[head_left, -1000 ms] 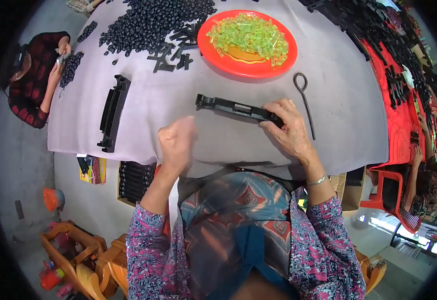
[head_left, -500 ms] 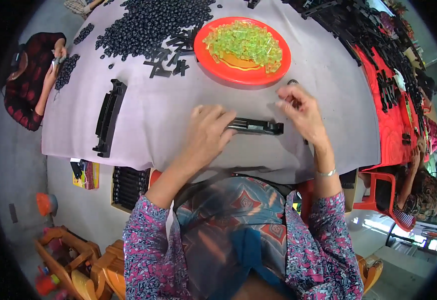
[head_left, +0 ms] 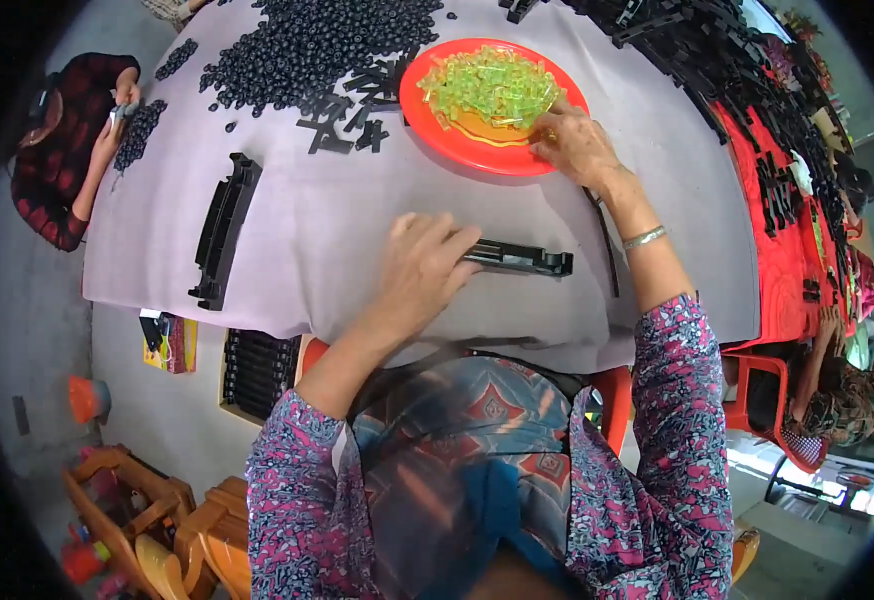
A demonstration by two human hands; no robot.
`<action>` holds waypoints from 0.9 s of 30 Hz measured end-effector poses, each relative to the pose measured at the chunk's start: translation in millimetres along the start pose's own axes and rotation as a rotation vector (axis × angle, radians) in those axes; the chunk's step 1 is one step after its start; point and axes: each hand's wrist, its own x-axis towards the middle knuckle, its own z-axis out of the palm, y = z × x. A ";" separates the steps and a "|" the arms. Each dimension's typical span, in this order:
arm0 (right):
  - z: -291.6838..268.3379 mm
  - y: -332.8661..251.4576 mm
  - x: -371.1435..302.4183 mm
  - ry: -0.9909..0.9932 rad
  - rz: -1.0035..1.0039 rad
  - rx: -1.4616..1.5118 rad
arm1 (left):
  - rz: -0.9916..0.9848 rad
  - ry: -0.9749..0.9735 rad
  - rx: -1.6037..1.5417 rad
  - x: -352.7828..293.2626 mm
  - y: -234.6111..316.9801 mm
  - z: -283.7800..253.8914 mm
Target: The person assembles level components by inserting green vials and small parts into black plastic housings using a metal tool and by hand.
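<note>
My left hand (head_left: 425,262) is closed round one end of a long black plastic housing (head_left: 527,259), which lies crosswise on the cloth in front of me. Its other end sticks out to the right. At the right side of a red plate (head_left: 427,140), my right hand (head_left: 579,142) has its fingers bent down at the edge of a heap of small, clear yellow-green plastic pieces (head_left: 487,88). Whatever sits between those fingertips is hidden. A thin dark rod (head_left: 607,245) lies beside my right forearm. Farther left rests a second black housing (head_left: 225,232).
Many small black round parts (head_left: 317,50) are heaped at the back left, with flat black strips (head_left: 332,125) beside them. A co-worker (head_left: 72,150) sits at the left edge. On the right, black parts cover a red cloth (head_left: 752,270). A red chair (head_left: 747,390) stands below.
My right hand has moved up from beside the housing to the yellow-green pieces on the plate. My left hand keeps its grip on the housing, almost unmoved. The view has shifted slightly.
</note>
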 end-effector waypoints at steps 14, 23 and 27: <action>-24.3 -29.9 -13.5 -0.212 -0.013 0.251 | -0.001 0.006 -0.006 -1.8 2.8 -0.4; -15.6 -34.8 -39.8 0.000 -0.051 0.441 | -0.008 -0.100 -0.057 -3.2 15.4 -11.6; -26.8 -54.5 -70.1 0.074 0.025 0.740 | -0.041 -0.179 -0.117 -5.2 22.3 -17.9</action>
